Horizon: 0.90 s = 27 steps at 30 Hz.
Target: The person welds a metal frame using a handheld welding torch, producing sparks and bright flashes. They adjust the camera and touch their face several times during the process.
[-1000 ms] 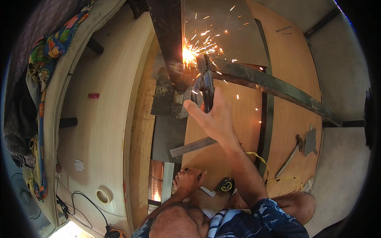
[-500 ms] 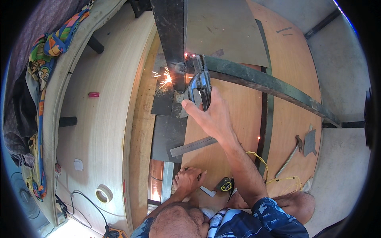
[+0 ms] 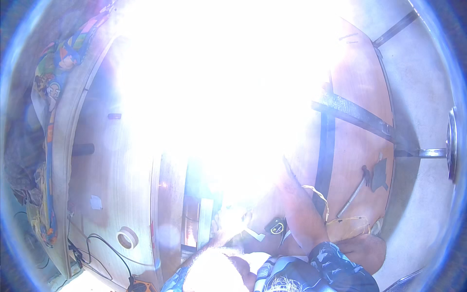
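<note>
A blinding white-blue glare (image 3: 224, 82) fills the upper middle and hides most of the work. My right forearm (image 3: 304, 214) reaches up into it from the lower edge; the hand and anything in it are lost in the brightness. My left hand (image 3: 232, 221) is low in the middle, near my leg, so washed out that its fingers do not read. Out of the glare on the right comes a dark metal bar (image 3: 360, 115). Just right of my left hand lies a black and yellow tape measure (image 3: 276, 227).
A hammer (image 3: 351, 197) and a grey plate (image 3: 379, 174) lie at the right, with yellow wires (image 3: 318, 194) nearer me. On the left board are a tape roll (image 3: 127, 238), a small pinkish-red object (image 3: 115, 116) and a black cable (image 3: 109, 243).
Small orange sparks beside the metal post have given way to intense glare. It now covers the post, the ruler and the dark tool my right hand held. My right forearm stays about where it was.
</note>
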Motion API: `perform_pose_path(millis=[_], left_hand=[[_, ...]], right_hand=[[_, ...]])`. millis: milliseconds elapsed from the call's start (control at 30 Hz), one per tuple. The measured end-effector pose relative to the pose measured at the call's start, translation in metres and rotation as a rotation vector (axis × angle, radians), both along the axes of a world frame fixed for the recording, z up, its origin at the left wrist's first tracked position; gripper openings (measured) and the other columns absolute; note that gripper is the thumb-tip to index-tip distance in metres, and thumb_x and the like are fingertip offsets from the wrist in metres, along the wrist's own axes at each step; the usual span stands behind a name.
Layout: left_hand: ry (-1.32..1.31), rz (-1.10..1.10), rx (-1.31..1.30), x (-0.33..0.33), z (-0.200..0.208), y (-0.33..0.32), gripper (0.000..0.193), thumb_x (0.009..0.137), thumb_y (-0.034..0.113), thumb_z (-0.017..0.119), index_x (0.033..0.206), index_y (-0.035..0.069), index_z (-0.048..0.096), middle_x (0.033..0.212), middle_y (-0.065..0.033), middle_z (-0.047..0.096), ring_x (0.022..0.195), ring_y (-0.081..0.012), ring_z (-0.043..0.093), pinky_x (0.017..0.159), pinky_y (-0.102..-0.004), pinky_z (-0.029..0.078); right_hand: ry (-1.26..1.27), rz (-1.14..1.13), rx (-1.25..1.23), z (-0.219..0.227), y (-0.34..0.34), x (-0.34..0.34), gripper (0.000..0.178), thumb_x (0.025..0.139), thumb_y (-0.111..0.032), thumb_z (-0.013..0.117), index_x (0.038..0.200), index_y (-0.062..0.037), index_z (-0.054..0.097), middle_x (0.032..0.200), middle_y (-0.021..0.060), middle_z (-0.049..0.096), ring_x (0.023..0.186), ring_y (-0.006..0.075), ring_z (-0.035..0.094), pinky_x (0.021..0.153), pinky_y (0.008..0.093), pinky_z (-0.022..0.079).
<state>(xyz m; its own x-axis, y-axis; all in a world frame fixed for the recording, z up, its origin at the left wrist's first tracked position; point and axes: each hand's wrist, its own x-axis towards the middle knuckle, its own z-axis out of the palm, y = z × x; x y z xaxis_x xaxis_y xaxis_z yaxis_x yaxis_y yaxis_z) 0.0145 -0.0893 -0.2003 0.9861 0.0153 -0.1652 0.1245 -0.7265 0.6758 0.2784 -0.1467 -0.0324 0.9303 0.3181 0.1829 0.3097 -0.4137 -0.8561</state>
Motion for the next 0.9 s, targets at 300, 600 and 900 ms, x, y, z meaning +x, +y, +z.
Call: perform_pose_path(millis=[300,600,900], left_hand=[[-0.097,-0.063,0.103,-0.01,-0.027,0.003,0.035,0.093,0.037,0.079,0.072,0.011,0.07,0.066,-0.0111,0.066,0.061,-0.0361,0.069,0.063,-0.0528,0.056],[-0.035,-0.049,0.07,-0.014,-0.029,0.002,0.033,0.095,0.04,0.074,0.079,0.012,0.074,0.078,-0.0135,0.074,0.067,-0.0423,0.071,0.068,-0.0557,0.058],[-0.011,-0.071,0.048,-0.009,-0.021,0.004,0.031,0.095,0.037,0.075,0.077,0.011,0.072,0.074,-0.0109,0.073,0.066,-0.0379,0.071,0.07,-0.0535,0.059]], right_hand=[[0.21,-0.195,0.131,0.008,-0.011,-0.012,0.054,0.085,-0.039,0.088,0.107,0.0011,0.058,0.068,0.0033,0.062,0.058,0.0127,0.06,0.051,0.0318,0.049],[0.286,-0.145,0.043,0.009,-0.01,-0.006,0.056,0.085,-0.037,0.087,0.107,0.0059,0.059,0.069,0.0092,0.07,0.059,0.0175,0.066,0.055,0.0345,0.052],[0.372,-0.143,0.024,0.011,-0.009,-0.005,0.053,0.085,-0.038,0.087,0.107,0.0026,0.062,0.075,0.0065,0.066,0.066,0.0154,0.062,0.06,0.0335,0.051]])
